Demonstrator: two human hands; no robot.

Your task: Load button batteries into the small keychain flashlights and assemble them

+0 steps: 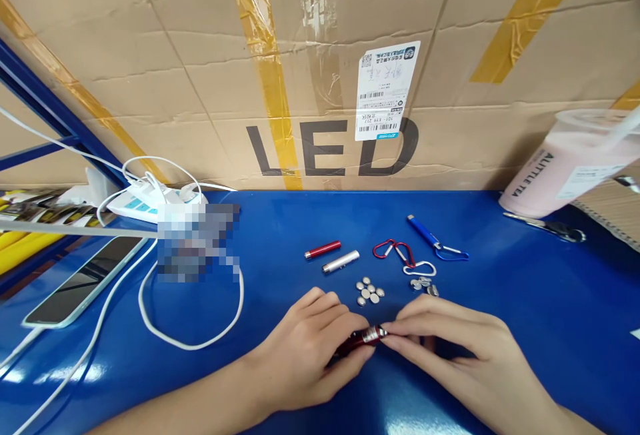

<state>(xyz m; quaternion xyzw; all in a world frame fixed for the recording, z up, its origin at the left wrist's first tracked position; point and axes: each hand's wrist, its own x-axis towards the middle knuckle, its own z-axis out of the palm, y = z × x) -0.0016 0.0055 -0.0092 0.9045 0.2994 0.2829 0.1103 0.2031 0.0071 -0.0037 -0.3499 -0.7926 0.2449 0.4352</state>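
Observation:
My left hand [320,348] is wrapped round a dark red keychain flashlight [369,336], a slim tube with a pale printed label near its right end. My right hand [460,355] pinches a small shiny tip at that end between thumb and fingers; whether it is a separate piece cannot be made out. Just beyond the hands lie several button cells [371,290] and some small silver metal pieces [424,284]. Farther back are a red tube [323,250], a silver tube [341,261], red carabiners [395,249], a white carabiner [419,268] and a blue tube [423,230] with a blue carabiner.
A large cardboard box [200,75] stands along the back of the blue table [280,222]. At left are a phone [85,282], white cables [193,346] and a power strip [135,203]. To the right, a cup of pink drink [545,168] stands behind scissors [545,227].

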